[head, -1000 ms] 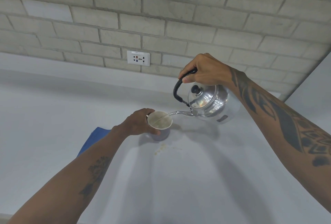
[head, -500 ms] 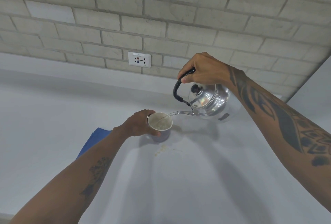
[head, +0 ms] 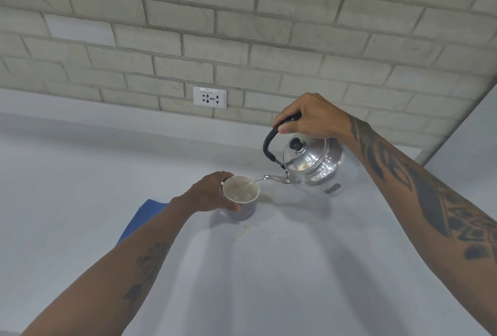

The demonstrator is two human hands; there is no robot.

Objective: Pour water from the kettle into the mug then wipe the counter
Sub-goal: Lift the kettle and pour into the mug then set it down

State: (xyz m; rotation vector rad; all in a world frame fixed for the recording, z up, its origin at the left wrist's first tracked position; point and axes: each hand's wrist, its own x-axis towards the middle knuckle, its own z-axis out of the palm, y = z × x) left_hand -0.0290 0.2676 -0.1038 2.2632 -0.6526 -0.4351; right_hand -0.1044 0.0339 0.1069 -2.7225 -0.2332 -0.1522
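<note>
Head view: compared with the frame half a second earlier, the scene is nearly unchanged. The kettle (head: 313, 165) keeps its tilt, the thin stream still runs from the spout into the mug (head: 241, 197), and both hands hold the same places.

The right hand (head: 309, 119) is closed around the black arched handle at its top, thumb pressed along the front, forearm reaching in from the right. The kettle hangs above the counter (head: 80, 187), tilted so the spout tip sits just over the mug's far rim.

The left hand (head: 212, 195) wraps the mug's left side, fingers curled behind it and thumb at the near side, forearm extended from the lower left. The mug stands upright on the counter, centre of view, partly filled.

The kettle is polished, rounded metal with a black lid knob and a slim curved spout. The mug is pale inside with a bluish outer wall. The counter is smooth and matte; a small speckled stain (head: 240, 233) lies just in front of the mug. A blue cloth (head: 142, 221) lies flat, partly under the left forearm. Behind stands a rough pale brick wall (head: 242, 26) with a white socket (head: 209, 97).
</note>
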